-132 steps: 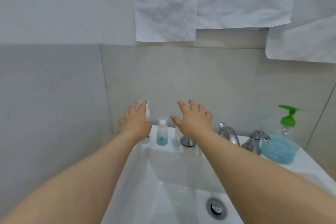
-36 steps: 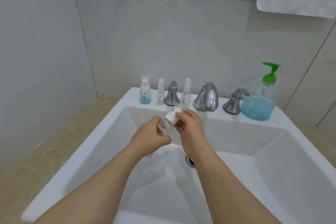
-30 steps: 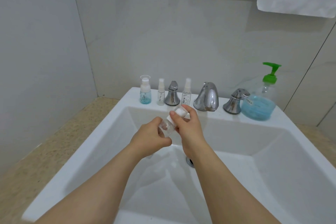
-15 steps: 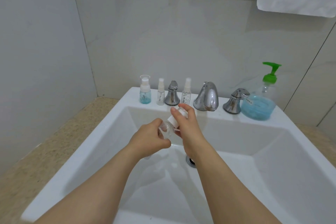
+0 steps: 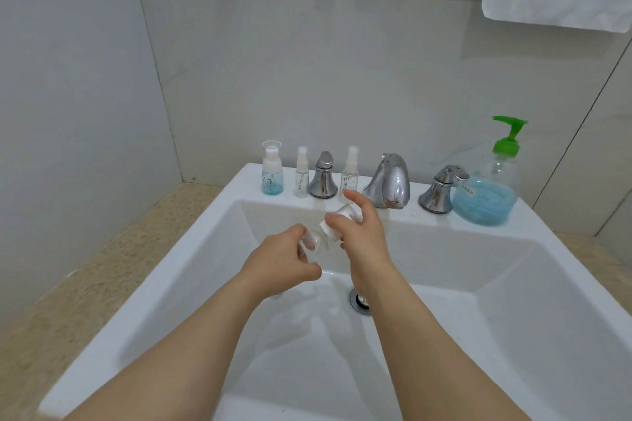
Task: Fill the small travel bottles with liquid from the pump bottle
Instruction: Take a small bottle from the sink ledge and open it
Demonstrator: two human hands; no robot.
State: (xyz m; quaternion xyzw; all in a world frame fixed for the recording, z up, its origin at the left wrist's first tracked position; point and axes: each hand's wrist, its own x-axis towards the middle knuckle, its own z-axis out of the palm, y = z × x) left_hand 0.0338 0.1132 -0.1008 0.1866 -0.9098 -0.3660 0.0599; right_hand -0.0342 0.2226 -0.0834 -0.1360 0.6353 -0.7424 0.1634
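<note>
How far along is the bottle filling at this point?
Done: one small bottle on the sink ledge holds blue liquid. In hand: the left hand grips a clear empty bottle while the right hand grasps its white cap. Left: two spray bottles look empty; pump bottle untouched.

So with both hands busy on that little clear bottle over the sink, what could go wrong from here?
The left hand holds the clear bottle tilted over the sink while the right hand grips its white cap. If the cap slips loose, it may drop toward the open drain. The right hand is also close to a slim spray bottle on the ledge and could topple it.
</note>
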